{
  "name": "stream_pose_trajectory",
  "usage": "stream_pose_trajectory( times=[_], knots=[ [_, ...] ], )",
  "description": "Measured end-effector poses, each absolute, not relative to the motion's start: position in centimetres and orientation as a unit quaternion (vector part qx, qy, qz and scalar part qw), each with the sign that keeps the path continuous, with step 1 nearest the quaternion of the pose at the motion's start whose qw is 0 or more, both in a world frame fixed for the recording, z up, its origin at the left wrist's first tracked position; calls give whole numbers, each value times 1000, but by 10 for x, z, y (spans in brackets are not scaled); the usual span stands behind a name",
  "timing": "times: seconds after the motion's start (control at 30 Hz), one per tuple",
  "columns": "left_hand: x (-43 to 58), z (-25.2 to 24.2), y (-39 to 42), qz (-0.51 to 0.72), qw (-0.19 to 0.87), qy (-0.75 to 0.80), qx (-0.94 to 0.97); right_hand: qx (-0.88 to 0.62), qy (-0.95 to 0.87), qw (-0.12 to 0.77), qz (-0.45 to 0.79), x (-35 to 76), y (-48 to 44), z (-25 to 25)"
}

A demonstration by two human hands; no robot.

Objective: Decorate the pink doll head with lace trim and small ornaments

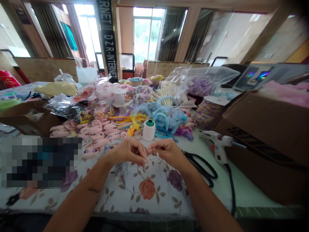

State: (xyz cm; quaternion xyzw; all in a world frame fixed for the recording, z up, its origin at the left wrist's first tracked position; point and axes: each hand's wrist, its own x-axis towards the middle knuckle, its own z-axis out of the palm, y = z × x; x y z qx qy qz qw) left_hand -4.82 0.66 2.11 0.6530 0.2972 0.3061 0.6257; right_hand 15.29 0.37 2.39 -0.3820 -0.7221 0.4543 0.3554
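Note:
My left hand [129, 151] and my right hand [166, 150] meet above the floral tablecloth [147, 188], fingertips pinched together. Between them is something tiny and pale that I cannot make out, perhaps thread or a bead. A white spool of thread with a green top [149, 130] stands just beyond my fingers. Pink doll-face pieces [96, 133] lie in a heap to the left of my left hand. Black scissors [201, 166] lie flat close to my right wrist.
A white glue gun [218, 145] with a black cord rests right of the scissors. Cardboard boxes [272, 129] fill the right side. Bags of colourful craft trims, ribbons and a bead-strand spool [207, 112] crowd the table's back. A blurred patch covers the left.

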Motion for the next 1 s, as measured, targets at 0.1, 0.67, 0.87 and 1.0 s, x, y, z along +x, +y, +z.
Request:
stream_pose_trajectory(
  times=[0.1,0.67,0.87,1.0],
  knots=[
    [-47,24,10,465,638,273,550,-391,-671,397,488,141,-1,18],
    [-40,15,7,315,532,347,705,-414,-733,362,400,153,5,25],
    [-40,18,12,534,558,331,542,-417,-643,431,477,135,-3,19],
    [-32,11,17,546,395,458,580,-430,-760,452,181,128,-6,5]
  ],
)
